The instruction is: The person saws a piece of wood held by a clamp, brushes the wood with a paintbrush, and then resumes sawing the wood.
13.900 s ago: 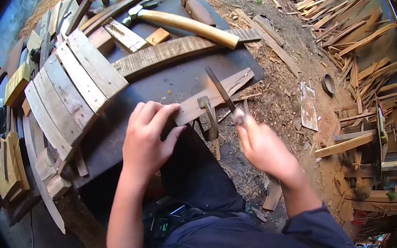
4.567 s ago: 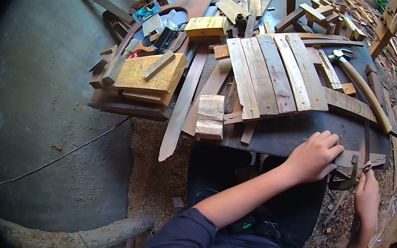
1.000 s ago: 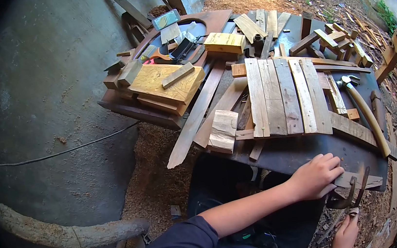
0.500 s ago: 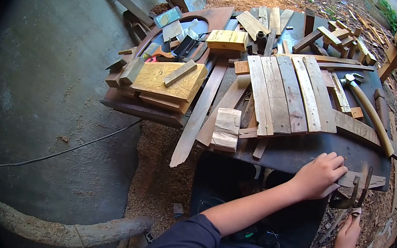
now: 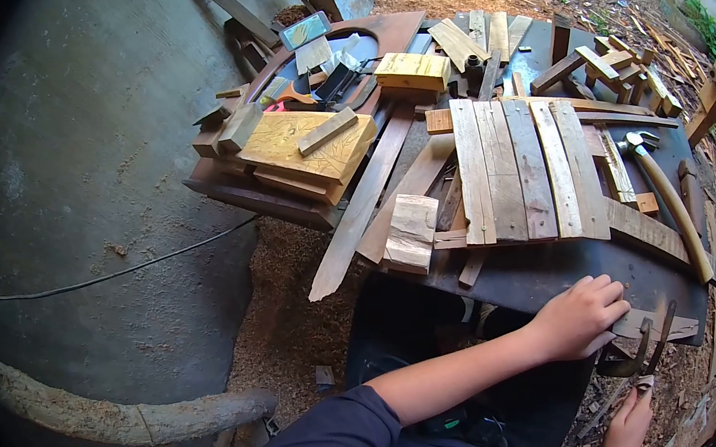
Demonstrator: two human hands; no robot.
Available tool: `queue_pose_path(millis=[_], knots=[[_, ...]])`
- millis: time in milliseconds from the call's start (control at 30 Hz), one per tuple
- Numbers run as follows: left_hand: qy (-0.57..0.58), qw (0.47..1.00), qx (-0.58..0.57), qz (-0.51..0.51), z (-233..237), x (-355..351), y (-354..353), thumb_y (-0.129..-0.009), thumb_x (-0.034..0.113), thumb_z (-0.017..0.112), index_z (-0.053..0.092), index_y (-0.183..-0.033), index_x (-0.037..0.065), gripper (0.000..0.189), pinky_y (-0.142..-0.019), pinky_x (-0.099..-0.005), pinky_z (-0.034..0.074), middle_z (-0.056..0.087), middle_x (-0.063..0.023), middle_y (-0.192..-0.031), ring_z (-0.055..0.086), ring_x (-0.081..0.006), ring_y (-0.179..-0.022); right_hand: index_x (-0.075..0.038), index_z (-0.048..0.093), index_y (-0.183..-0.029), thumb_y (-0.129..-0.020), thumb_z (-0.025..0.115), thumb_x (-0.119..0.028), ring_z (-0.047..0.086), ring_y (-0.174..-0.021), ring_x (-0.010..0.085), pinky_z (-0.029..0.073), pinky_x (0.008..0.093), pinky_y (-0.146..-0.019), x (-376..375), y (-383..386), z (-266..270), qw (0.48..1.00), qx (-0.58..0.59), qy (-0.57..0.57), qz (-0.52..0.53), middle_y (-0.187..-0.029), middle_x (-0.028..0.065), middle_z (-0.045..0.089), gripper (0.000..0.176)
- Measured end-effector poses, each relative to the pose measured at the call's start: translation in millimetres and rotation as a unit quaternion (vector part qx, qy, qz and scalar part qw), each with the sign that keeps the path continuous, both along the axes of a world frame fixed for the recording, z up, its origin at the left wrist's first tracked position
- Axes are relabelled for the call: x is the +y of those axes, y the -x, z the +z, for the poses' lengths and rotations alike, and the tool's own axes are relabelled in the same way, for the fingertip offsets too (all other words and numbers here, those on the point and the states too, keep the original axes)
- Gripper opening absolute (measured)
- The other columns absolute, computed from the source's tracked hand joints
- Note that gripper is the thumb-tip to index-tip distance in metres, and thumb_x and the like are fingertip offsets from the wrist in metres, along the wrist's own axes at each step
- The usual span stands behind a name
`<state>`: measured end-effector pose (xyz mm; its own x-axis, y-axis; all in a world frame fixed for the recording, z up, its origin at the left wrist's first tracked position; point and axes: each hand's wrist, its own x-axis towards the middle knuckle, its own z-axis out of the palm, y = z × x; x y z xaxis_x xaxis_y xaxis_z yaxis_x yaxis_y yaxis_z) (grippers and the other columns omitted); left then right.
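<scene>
My left hand (image 5: 576, 319) rests at the near edge of the dark workbench (image 5: 540, 269), fingers pressed down on one end of a thin wooden strip (image 5: 656, 324). My right hand (image 5: 626, 422) is low at the frame's bottom right, below the bench edge, closed on the handle of a thin metal file (image 5: 660, 336). The file's blade angles up against the strip's edge. A curved metal clamp (image 5: 626, 362) hangs at the bench edge between my hands. Much of my right hand is cut off by the frame.
A slatted wood panel (image 5: 520, 170) lies behind my left hand, with a wooden-handled hammer (image 5: 668, 192) to its right. Carved yellow boards (image 5: 305, 146), offcuts and a phone (image 5: 306, 30) crowd the bench's far left. A cable (image 5: 108, 274) crosses the concrete floor; sawdust lies below.
Over 13.9 s my head has turned left, so the bench's clutter fills the view. In the last second my hands barely moved; the right hand stays low with the file.
</scene>
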<state>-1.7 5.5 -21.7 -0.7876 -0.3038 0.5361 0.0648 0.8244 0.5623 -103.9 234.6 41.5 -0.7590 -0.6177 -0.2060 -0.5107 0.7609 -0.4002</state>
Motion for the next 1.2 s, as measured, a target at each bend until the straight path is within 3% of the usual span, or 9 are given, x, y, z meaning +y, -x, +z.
queue_pose_path(millis=[900,1200], knots=[[-0.002,1.000,0.009,0.001,0.6,0.5,0.1,-0.080,0.022,0.085,0.064,-0.115,0.004,0.044,-0.091,-0.0419,0.049,0.058,-0.0102,-0.111,0.058,-0.0292,-0.108,0.007,0.058,-0.138,-0.109,0.050,-0.023,0.063,-0.113,0.0558,0.053,0.0543,-0.092,0.3,2.5,-2.0,1.000,0.000,-0.020,-0.008,-0.119,0.0384,0.068,0.043],[0.001,1.000,0.010,0.001,0.0,0.6,0.8,-0.081,0.023,0.084,0.064,-0.115,0.005,0.044,-0.090,-0.0417,0.049,0.058,-0.0100,-0.111,0.058,-0.0289,-0.108,0.008,0.058,-0.137,-0.108,0.051,-0.018,0.063,-0.113,0.0558,0.053,0.0535,-0.092,0.2,3.5,-3.0,1.000,0.010,-0.017,0.004,-0.119,0.0382,0.068,0.039]])
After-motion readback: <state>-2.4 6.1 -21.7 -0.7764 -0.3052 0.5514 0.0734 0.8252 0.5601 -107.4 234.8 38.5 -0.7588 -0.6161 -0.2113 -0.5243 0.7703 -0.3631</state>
